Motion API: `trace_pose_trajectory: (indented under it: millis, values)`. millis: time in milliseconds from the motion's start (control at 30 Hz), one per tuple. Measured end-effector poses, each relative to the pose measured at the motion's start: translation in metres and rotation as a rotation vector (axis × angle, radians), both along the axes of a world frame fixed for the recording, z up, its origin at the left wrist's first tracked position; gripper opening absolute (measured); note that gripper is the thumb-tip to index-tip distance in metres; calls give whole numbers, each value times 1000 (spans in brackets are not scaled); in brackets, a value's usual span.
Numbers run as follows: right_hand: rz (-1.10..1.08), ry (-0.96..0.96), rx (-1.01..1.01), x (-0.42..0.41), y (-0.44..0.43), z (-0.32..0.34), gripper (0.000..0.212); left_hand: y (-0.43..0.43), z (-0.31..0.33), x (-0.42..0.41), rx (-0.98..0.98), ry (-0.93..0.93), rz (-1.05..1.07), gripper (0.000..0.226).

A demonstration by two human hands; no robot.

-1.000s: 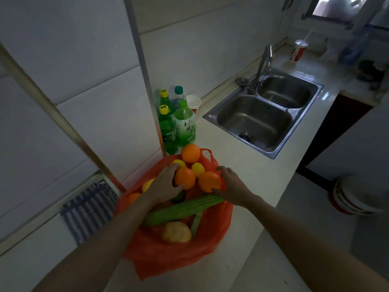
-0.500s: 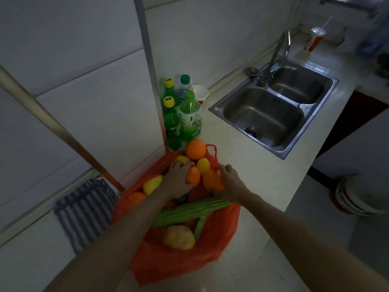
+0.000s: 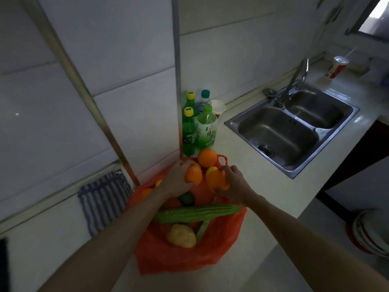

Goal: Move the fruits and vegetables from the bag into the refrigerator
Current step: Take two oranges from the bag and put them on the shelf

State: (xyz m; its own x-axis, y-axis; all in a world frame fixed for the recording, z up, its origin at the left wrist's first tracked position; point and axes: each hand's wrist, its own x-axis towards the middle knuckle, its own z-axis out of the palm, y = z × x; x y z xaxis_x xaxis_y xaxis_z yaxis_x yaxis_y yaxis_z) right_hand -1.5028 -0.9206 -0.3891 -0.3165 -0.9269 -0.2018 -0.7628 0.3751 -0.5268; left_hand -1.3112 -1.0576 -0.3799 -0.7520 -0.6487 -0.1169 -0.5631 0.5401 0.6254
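An orange plastic bag [image 3: 212,256] lies open on the white counter, full of produce. My left hand [image 3: 175,179] grips one orange [image 3: 193,175] just above the bag. My right hand [image 3: 234,183] grips a second orange [image 3: 214,181] beside it. A third orange [image 3: 207,157] rests at the bag's far rim, with a lemon [image 3: 211,170] just in front of it. A long green bitter gourd [image 3: 197,212] lies across the bag, a potato [image 3: 181,237] sits below it, and a dark green fruit [image 3: 186,198] lies under my left wrist. No refrigerator is in view.
Several green drink bottles [image 3: 205,129] and a paper cup [image 3: 217,108] stand against the wall behind the bag. A steel double sink [image 3: 291,125] with a tap is to the right. A striped cloth [image 3: 104,201] hangs at the left. A red can [image 3: 336,67] stands far right.
Both hands have closed round an orange each and lifted them slightly off the pile. The camera has shifted, so the bag sits lower in view.
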Motion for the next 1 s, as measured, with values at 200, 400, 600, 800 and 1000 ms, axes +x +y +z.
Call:
trace_pose_trajectory:
  millis: [200,400,600,800,1000]
  values:
    - [68,-9,-75,-2,-6,32,85,17,34,26,-15,13,139,72]
    - [158,-73,-192,-4,10,62,80,63,69,43,-53,12,306,71]
    - [219,-125,-282,2,28,102,79,107,103,65,-161,18,420,66]
    - [358,-166,-379,31,35,139,75,141,147,101,-245,2,544,73]
    - [558,-229,-419,96,36,158,70,171,183,165,-285,-15,722,67]
